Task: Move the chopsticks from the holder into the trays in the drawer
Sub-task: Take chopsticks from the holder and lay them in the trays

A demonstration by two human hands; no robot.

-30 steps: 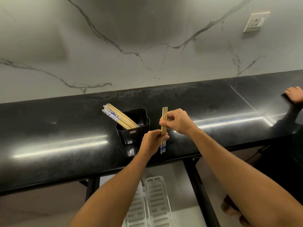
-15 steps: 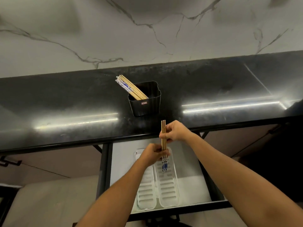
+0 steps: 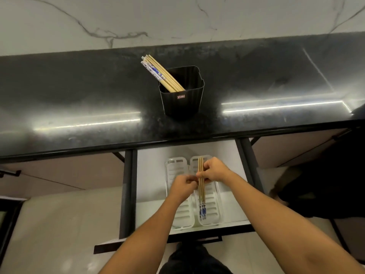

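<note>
**Chopsticks held over the drawer trays**

A bundle [image 3: 201,194] of wooden chopsticks is held low over the right tray [image 3: 213,206]. It runs lengthwise along the tray, with its blue-patterned ends toward the person and its plain ends toward the counter. Whether those near ends already touch the tray cannot be told.

The right hand [image 3: 215,172] grips the bundle's upper half from the right, fingers curled round it and knuckles up. The forearm reaches in from the lower right. The left hand [image 3: 183,185] comes in from the lower left. Its fingers are bent and its fingertips pinch the bundle from the left, just below the right hand. Both hands are closed on the same sticks and almost touch each other.

The right tray and the left tray [image 3: 177,171] are clear, slotted and side by side, touching, on the white floor of the open drawer [image 3: 150,175]. The left tray holds nothing visible.

Beyond the drawer, the black holder [image 3: 181,101] stands upright on the dark counter [image 3: 79,99]. More chopsticks [image 3: 160,73] are in it, leaning up and to the left over its rim; some are plain wood, some blue-patterned. A marble wall [image 3: 177,16] rises behind the counter.
</note>
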